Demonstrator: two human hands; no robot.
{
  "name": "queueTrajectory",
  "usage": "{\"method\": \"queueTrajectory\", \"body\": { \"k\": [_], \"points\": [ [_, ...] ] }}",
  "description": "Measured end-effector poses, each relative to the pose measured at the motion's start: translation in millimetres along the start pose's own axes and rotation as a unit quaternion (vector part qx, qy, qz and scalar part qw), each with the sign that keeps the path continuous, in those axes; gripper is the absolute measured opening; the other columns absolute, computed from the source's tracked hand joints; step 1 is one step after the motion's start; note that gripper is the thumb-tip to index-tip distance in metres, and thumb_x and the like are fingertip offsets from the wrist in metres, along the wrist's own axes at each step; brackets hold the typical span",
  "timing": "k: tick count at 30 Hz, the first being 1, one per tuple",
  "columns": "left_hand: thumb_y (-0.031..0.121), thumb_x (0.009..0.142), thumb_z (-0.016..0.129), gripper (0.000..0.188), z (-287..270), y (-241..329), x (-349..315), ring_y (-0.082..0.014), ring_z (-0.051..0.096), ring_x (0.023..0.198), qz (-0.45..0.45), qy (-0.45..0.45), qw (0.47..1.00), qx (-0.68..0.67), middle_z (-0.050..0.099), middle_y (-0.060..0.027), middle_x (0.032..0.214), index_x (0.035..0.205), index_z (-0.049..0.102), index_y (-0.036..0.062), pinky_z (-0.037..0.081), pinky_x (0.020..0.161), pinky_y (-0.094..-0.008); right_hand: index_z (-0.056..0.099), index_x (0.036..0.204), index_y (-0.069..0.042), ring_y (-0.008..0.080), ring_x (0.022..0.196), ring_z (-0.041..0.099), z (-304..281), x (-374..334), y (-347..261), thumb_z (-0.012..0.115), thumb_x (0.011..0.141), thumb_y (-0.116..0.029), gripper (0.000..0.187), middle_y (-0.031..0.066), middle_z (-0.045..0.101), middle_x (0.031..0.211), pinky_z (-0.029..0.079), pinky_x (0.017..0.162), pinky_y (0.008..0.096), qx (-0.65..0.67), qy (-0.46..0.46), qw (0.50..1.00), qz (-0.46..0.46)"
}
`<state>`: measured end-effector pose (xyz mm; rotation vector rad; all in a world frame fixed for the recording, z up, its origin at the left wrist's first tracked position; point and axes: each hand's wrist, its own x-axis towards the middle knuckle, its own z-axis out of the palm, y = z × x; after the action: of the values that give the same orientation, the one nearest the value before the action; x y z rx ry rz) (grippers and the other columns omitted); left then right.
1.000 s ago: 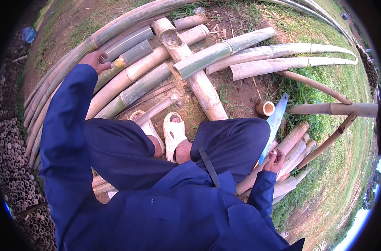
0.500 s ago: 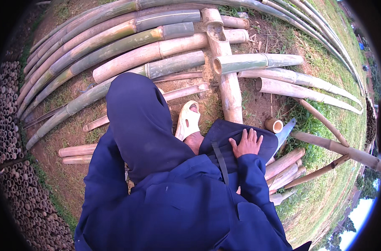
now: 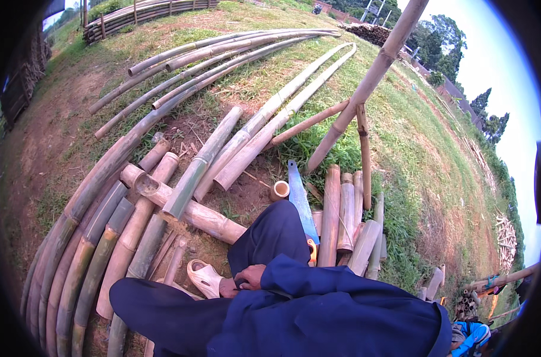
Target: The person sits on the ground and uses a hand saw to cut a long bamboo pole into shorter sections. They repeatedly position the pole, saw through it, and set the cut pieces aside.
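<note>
My right hand (image 3: 254, 276) is low between my knees, beside my sandalled foot. Its fingers look curled in, against dark cloth or something dark that I cannot make out. My left hand is out of sight. Beside my right knee stands a handsaw (image 3: 301, 199) with a bluish blade and an orange-yellow handle, partly covered by my leg. A short bamboo cup-like piece (image 3: 280, 190) sits near the blade. Ahead of my legs lies a thick bamboo log (image 3: 208, 219) with a notch cut in it. A cut green bamboo pole (image 3: 204, 162) rests across this log.
Several long bamboo poles (image 3: 113, 250) lie side by side on the left. More long poles (image 3: 223, 50) stretch over the grass ahead. Cut bamboo lengths (image 3: 346, 208) are heaped right of the saw, near a slanting bamboo post (image 3: 371, 77) with braces. A cream sandal (image 3: 204, 278) is on my foot.
My view has swung right and up, bringing in the field and sky. My right hand has left my knee, where it lay spread, and is now down between my legs.
</note>
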<state>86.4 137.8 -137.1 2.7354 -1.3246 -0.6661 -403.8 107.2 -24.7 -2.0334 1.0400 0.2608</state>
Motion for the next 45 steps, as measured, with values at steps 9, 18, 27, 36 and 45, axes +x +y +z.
{"method": "queueTrajectory", "body": {
  "k": [9,18,27,36,45],
  "points": [
    [0.04,0.084,0.079,0.038,-6.1,-9.9,-9.6,-0.0343,0.074,0.088,-0.022,0.004,1.0,0.012,0.075,-0.0147,0.087,0.107,0.07,0.0101,0.056,0.08,-0.0451,0.067,0.129,-0.01,0.0407,0.103,0.071,-3.6,-24.5,-31.4,0.066,0.093,-0.024,0.038,0.0186,0.075,0.109,0.054,0.088,0.0514,0.087,0.143,0.978,-0.123],
    [0.039,0.085,0.078,0.038,-7.2,-68.7,-45.0,-0.0355,0.074,0.088,-0.073,0.012,0.997,-0.012,0.075,-0.0155,0.086,0.108,0.069,0.0105,0.056,0.079,-0.0459,0.064,0.134,-0.007,0.0403,0.107,0.069,-27.2,-19.6,-86.6,0.063,0.096,-0.027,0.042,0.0193,0.072,0.115,0.054,0.092,0.0487,0.02,0.038,0.987,-0.156],
    [0.038,0.085,0.077,0.038,2.1,-96.8,-83.6,-0.0368,0.074,0.088,-0.124,0.026,0.991,-0.045,0.074,-0.0162,0.086,0.11,0.068,0.0109,0.057,0.079,-0.0466,0.064,0.137,-0.007,0.0408,0.116,0.067,-23.7,-16.7,-105.2,0.065,0.097,-0.035,0.049,0.0209,0.07,0.124,0.052,0.099,0.0465,0.05,-0.008,0.987,-0.152],
    [0.038,0.086,0.075,0.038,-70.9,-84.8,-70.5,-0.0381,0.074,0.088,0.003,0.266,0.963,-0.033,0.074,-0.0169,0.086,0.111,0.067,0.0113,0.057,0.078,-0.0474,0.065,0.135,-0.004,0.0378,0.117,0.068,-32.6,-17.4,-105.4,0.066,0.098,-0.029,0.044,0.0215,0.072,0.122,0.052,0.101,0.0445,0.057,0.019,0.982,-0.181],
    [0.063,0.087,0.073,0.054,-316.5,99.2,-147.3,-0.0384,0.07,0.072,0.211,0.429,0.878,-0.004,0.071,-0.0153,0.077,0.095,0.064,0.0101,0.054,0.066,-0.0507,0.069,0.13,0.001,0.0204,0.1,0.074,-35.8,37.8,-63.2,0.069,0.099,-0.012,0.033,0.0162,0.078,0.108,0.057,0.09,0.0341,0.318,0.111,0.933,-0.125]
  ]
}}
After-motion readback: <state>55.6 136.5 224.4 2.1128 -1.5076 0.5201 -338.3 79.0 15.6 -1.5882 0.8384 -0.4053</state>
